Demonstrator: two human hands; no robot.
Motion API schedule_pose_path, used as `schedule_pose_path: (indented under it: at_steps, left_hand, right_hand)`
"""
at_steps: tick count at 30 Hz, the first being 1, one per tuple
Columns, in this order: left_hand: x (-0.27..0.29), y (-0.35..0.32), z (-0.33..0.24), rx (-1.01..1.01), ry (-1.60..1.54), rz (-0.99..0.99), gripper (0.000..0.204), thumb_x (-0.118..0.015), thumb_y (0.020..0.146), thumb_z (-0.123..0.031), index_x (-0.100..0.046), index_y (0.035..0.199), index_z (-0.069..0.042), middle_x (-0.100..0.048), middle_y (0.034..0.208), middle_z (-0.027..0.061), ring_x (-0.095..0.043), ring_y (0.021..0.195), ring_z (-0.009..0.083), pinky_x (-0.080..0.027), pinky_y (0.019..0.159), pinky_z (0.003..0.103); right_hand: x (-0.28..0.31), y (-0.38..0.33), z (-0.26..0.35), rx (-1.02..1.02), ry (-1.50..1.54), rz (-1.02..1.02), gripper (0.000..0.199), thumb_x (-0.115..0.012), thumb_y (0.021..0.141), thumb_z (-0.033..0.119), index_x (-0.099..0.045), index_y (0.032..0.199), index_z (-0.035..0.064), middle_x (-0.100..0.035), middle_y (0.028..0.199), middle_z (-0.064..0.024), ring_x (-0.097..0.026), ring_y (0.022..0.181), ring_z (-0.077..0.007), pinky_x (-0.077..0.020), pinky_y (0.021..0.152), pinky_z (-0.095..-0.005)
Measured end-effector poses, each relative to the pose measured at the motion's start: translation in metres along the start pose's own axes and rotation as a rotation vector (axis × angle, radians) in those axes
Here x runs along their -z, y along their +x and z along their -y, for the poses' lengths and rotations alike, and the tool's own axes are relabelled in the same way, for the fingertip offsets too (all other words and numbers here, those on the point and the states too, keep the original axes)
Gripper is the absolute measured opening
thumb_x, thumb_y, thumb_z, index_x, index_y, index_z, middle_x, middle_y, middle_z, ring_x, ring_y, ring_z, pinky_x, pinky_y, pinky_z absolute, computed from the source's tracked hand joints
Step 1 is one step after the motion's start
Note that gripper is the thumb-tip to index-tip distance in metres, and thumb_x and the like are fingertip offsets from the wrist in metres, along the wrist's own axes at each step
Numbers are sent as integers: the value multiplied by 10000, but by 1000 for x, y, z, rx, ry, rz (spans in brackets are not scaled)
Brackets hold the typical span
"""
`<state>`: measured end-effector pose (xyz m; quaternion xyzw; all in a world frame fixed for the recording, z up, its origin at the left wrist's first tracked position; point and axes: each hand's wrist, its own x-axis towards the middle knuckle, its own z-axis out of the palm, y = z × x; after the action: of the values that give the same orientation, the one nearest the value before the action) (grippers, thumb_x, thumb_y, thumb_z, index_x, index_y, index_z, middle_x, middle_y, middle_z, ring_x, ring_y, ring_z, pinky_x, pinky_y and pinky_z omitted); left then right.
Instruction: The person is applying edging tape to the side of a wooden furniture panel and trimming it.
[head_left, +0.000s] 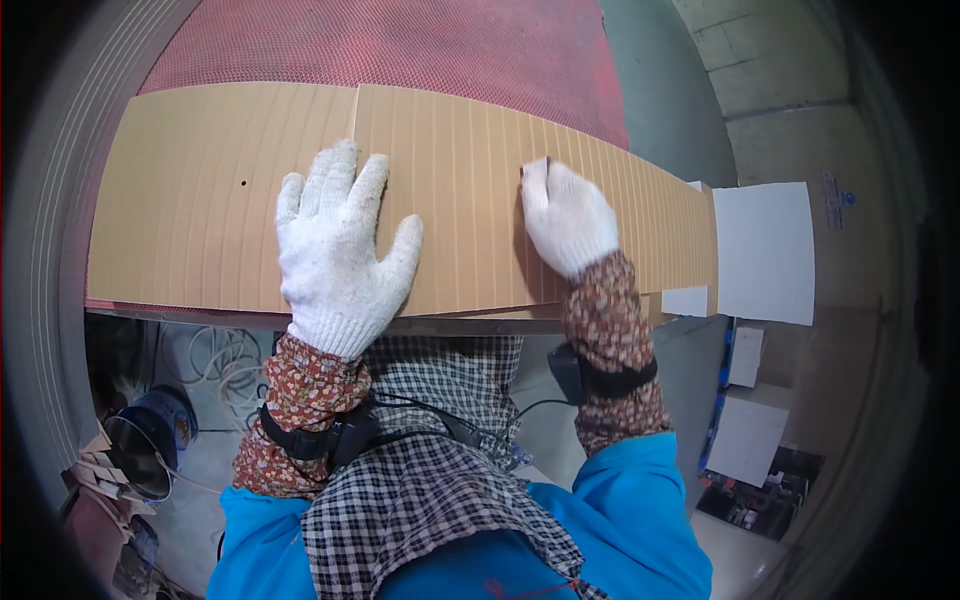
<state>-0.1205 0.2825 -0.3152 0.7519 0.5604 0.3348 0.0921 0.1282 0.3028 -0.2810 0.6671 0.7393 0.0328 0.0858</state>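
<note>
Your left hand point(340, 250), gloved in white, is lying open and flat with fingers spread on the grooved tan board point(450, 160), near its front edge. Your right hand point(567, 218) is curled closed, pressing the board further right. The board is covering the red mesh bench point(400, 40). White sheets point(765, 250) are lying beyond the board's right end.
</note>
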Motion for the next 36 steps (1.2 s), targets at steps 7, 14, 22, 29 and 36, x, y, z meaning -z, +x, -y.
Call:
schedule_pose_path:
  at_steps: [7, 14, 22, 29, 36]
  left_hand:
    - [6, -1, 2, -7, -7, 9, 573, -772, 829, -256, -646, 1331, -9, -572, 1445, 257, -541, 1353, 390, -308, 1209, 545]
    - [12, -8, -1, -11, -32, -14, 559, -769, 831, -265, -660, 1314, -4, -584, 1434, 260, -541, 1357, 391, -317, 1202, 546]
    - [12, -16, -2, -13, -44, -29, 552, -762, 848, -291, -667, 1320, -22, -583, 1447, 247, -525, 1385, 383, -301, 1221, 539]
    - [10, -20, 1, -5, -26, -30, 559, -757, 859, -306, -661, 1333, -26, -581, 1449, 243, -521, 1391, 379, -295, 1225, 541]
    - [11, -25, 1, -18, 5, -27, 559, -753, 860, -308, -660, 1332, -23, -579, 1452, 236, -524, 1384, 377, -300, 1220, 539]
  right_hand:
    - [-4, 102, -29, -154, 153, 66, 455, -391, 1035, 250, -708, 1108, -69, -708, 1121, -309, -697, 1085, -440, -564, 967, -514]
    - [2, 118, -37, -116, 83, 100, 465, -398, 1031, 290, -729, 1175, -3, -701, 1225, -267, -677, 1145, -433, -531, 1020, -524]
    - [5, -6, -4, 183, -305, -81, 327, -492, 1021, 106, -604, 1240, -110, -712, 1016, -240, -749, 860, -361, -638, 715, -435]
    - [11, -122, 44, -23, -39, -126, 249, -539, 1031, 164, -645, 1148, -28, -676, 802, -186, -719, 623, -314, -574, 511, -421]
    - [-2, -176, 73, -355, 300, -145, 305, -549, 1060, 258, -650, 945, -7, -645, 578, -200, -700, 553, -363, -568, 522, -457]
